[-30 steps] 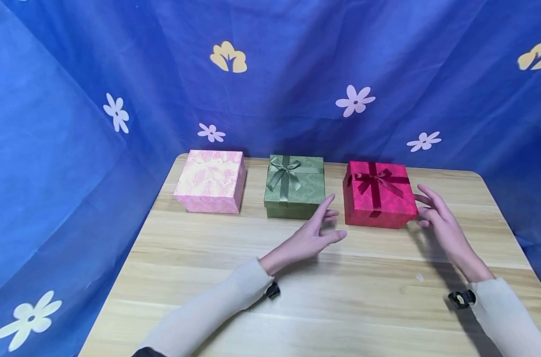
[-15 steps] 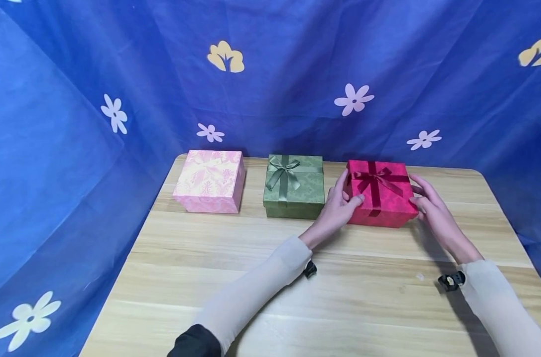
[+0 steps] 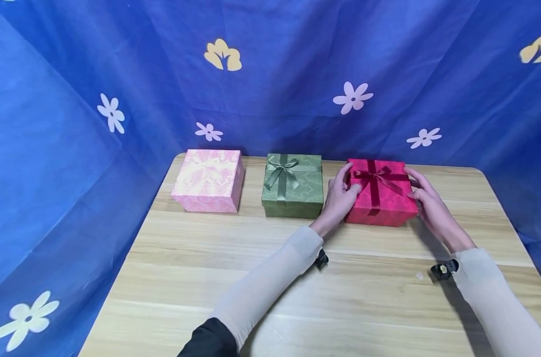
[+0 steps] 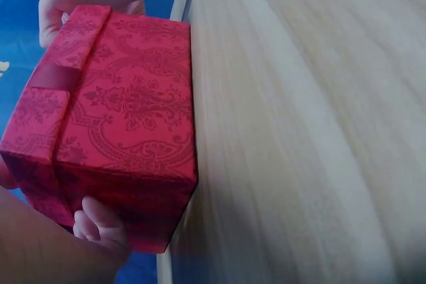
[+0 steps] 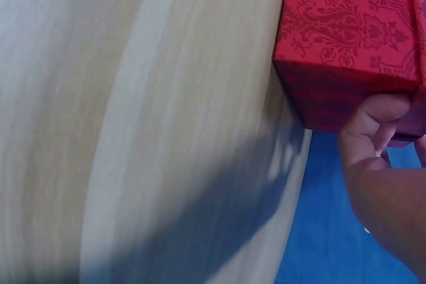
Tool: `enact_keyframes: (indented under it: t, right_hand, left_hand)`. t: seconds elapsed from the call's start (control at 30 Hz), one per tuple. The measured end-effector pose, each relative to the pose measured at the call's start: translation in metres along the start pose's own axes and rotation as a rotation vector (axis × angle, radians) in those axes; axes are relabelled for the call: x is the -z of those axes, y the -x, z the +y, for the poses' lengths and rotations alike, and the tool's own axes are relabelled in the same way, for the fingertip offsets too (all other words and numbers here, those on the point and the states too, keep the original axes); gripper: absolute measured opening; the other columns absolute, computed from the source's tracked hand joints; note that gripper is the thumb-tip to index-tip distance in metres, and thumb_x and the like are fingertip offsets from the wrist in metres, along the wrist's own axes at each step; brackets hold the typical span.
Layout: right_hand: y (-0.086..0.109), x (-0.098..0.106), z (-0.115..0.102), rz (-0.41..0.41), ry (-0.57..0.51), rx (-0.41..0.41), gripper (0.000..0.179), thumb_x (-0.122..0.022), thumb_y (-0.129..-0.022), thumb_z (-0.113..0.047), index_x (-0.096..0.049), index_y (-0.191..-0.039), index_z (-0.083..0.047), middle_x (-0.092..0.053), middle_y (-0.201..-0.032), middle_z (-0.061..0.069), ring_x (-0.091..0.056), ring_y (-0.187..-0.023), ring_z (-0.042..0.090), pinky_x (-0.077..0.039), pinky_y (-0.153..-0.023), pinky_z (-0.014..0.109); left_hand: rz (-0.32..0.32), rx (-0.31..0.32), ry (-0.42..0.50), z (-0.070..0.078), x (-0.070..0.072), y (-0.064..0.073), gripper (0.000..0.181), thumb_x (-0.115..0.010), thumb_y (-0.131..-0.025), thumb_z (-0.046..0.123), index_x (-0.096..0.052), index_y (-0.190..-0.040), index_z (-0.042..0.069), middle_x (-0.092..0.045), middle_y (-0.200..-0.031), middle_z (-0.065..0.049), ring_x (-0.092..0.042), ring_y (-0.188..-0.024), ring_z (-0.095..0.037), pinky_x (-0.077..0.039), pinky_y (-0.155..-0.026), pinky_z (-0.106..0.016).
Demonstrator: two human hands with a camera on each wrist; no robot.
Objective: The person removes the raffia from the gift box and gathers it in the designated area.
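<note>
A red gift box (image 3: 390, 213) with a dark red ribbon bow on its lid sits toward the back right of the wooden table. My left hand (image 3: 339, 201) holds its left side, the thumb at the lid's edge by the bow. On the opposite side, my right hand (image 3: 435, 213) grips the box with thumb and fingers near the lid. The left wrist view shows the patterned front of the red box (image 4: 133, 98) between both hands. In the right wrist view, fingers of the right hand (image 5: 383, 184) curl against the side, just under the lid's edge.
A green gift box (image 3: 294, 196) with a bow stands just left of my left hand. Farther left is a pink gift box (image 3: 208, 181). The wooden table (image 3: 199, 272) backs onto a blue flower-print cloth (image 3: 279, 64).
My left hand has moved right and forward, from beside the green box to the red box's left side. My right hand has closed in on its right side. The boxes stay in place.
</note>
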State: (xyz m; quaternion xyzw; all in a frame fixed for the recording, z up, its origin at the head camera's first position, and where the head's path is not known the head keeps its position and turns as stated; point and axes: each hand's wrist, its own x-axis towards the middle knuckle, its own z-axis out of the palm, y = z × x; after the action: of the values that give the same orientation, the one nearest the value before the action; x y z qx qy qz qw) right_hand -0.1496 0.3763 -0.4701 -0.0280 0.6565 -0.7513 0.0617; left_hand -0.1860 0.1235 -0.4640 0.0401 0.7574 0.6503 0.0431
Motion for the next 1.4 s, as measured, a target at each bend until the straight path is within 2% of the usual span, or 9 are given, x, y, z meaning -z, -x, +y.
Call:
enact_keyframes:
  t: [0.17,0.33,0.53,0.7,0.87,1.03,1.13,1.23,1.4]
  right_hand:
    - [0.001,0.001,0.002,0.010,0.012,0.003,0.066,-0.035,-0.111,0.002,-0.032,-0.172,-0.022,-0.039,-0.147,0.000,-0.061,-0.113,0.010,-0.055,-0.085,0.018]
    - [0.002,-0.002,0.003,0.019,0.025,-0.010,0.066,-0.037,-0.111,0.000,-0.030,-0.174,-0.021,-0.039,-0.149,-0.001,-0.062,-0.112,0.010,-0.055,-0.085,0.018]
    - [0.002,-0.004,-0.003,0.017,-0.017,0.012,0.065,-0.037,-0.111,0.002,-0.034,-0.172,-0.021,-0.039,-0.148,0.002,-0.066,-0.103,0.010,-0.056,-0.080,0.019]
    - [0.003,-0.002,-0.010,0.027,-0.036,0.017,0.066,-0.034,-0.111,0.003,-0.035,-0.172,-0.022,-0.040,-0.148,0.001,-0.059,-0.112,0.012,-0.055,-0.079,0.019]
    - [0.005,-0.003,-0.018,0.032,-0.059,0.027,0.065,-0.033,-0.112,0.002,-0.036,-0.172,-0.024,-0.040,-0.148,0.000,-0.055,-0.117,0.013,-0.054,-0.081,0.020]
    - [0.010,-0.005,-0.026,0.020,-0.093,0.082,0.060,-0.034,-0.114,0.001,-0.039,-0.170,-0.021,-0.039,-0.148,0.003,-0.058,-0.114,0.014,-0.055,-0.080,0.020]
    - [0.017,-0.006,-0.031,0.016,-0.084,0.120,0.057,-0.038,-0.116,-0.002,-0.038,-0.170,-0.019,-0.039,-0.150,0.004,-0.057,-0.117,0.014,-0.056,-0.083,0.020]
    - [0.024,-0.005,-0.034,0.014,-0.070,0.138,0.056,-0.040,-0.118,-0.005,-0.035,-0.172,-0.019,-0.038,-0.151,0.004,-0.056,-0.122,0.014,-0.056,-0.087,0.021]
    - [0.034,-0.005,-0.034,0.029,-0.092,0.158,0.058,-0.043,-0.117,-0.003,-0.029,-0.172,-0.017,-0.038,-0.149,0.004,-0.056,-0.125,0.012,-0.057,-0.091,0.021]
  left_hand:
    - [-0.017,0.034,0.049,0.001,0.000,0.002,0.073,-0.067,-0.096,0.007,-0.053,-0.163,0.031,-0.043,-0.102,0.001,-0.039,-0.090,-0.007,-0.038,-0.079,-0.030]
    - [-0.014,0.044,0.083,0.004,0.002,0.004,0.076,-0.065,-0.095,-0.001,-0.054,-0.163,0.029,-0.041,-0.096,0.002,-0.039,-0.087,-0.007,-0.038,-0.077,-0.029]
    - [-0.029,-0.016,0.082,0.008,0.005,0.003,0.077,-0.064,-0.094,-0.003,-0.052,-0.165,0.025,-0.040,-0.092,0.003,-0.038,-0.093,-0.007,-0.038,-0.082,-0.029]
    - [-0.049,-0.077,0.054,0.013,0.006,0.001,0.074,-0.065,-0.096,0.000,-0.052,-0.165,0.023,-0.040,-0.094,0.003,-0.037,-0.094,-0.008,-0.038,-0.083,-0.028]
    - [-0.056,-0.149,0.034,0.019,0.009,0.000,0.065,-0.062,-0.102,0.003,-0.054,-0.163,0.021,-0.041,-0.091,0.005,-0.038,-0.089,-0.006,-0.038,-0.080,-0.026]
    - [-0.057,-0.208,0.070,0.028,0.014,0.002,0.055,-0.060,-0.107,0.003,-0.058,-0.160,0.017,-0.046,-0.088,0.003,-0.043,-0.081,-0.005,-0.039,-0.077,-0.024]
    - [-0.074,-0.187,0.120,0.033,0.015,0.005,0.057,-0.062,-0.107,0.001,-0.057,-0.161,0.017,-0.047,-0.091,0.002,-0.045,-0.080,-0.004,-0.041,-0.075,-0.022]
    - [-0.087,-0.136,0.134,0.039,0.017,0.009,0.057,-0.063,-0.107,0.003,-0.052,-0.162,0.010,-0.050,-0.094,0.003,-0.048,-0.079,-0.003,-0.043,-0.074,-0.020]
    - [-0.097,-0.052,0.064,0.048,0.022,0.017,0.046,-0.066,-0.108,0.012,-0.060,-0.149,-0.008,-0.061,-0.101,-0.001,-0.055,-0.085,-0.004,-0.047,-0.079,-0.020]
